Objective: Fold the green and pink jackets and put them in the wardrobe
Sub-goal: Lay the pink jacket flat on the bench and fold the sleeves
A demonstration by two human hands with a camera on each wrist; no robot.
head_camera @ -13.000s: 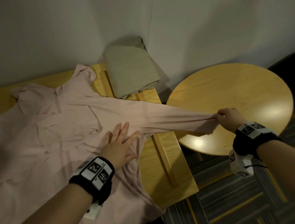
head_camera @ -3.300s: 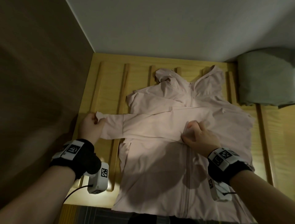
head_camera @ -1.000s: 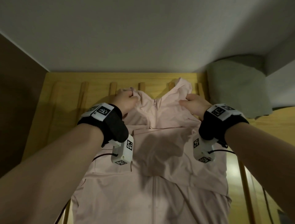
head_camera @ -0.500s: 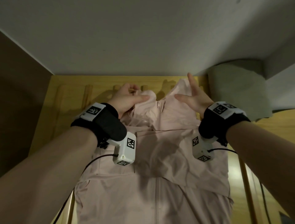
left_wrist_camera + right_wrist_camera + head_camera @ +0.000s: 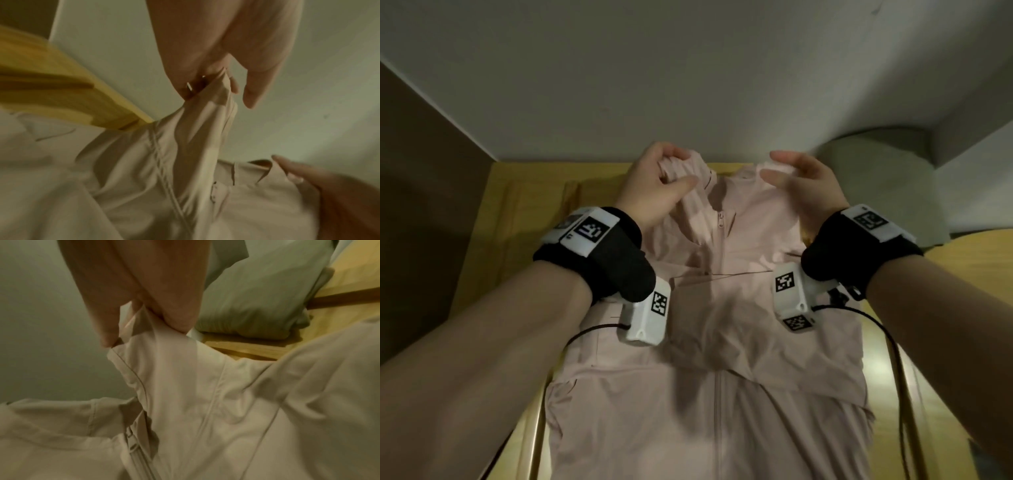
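The pink jacket [image 5: 722,342] lies front up on the slatted wooden bench [image 5: 524,212], zipper closed, both sleeves folded across the chest. My left hand [image 5: 664,185] pinches the left side of the hood and lifts it off the bench; the left wrist view shows the hood cloth [image 5: 205,113] caught between thumb and fingers. My right hand [image 5: 801,178] pinches the hood's right side [image 5: 156,344] and raises it too. The folded green jacket [image 5: 876,171] rests at the bench's back right corner, against the wall.
A pale wall [image 5: 688,68] rises right behind the bench. A dark brown panel [image 5: 421,205] closes the left side. Bare wooden slats [image 5: 945,274] show to the right of the pink jacket. Thin black cables [image 5: 893,359] hang from the wrist cameras over the jacket.
Both hands, which had been at the collar on the bench, have taken hold of the hood's two sides and lifted them up off the wood.
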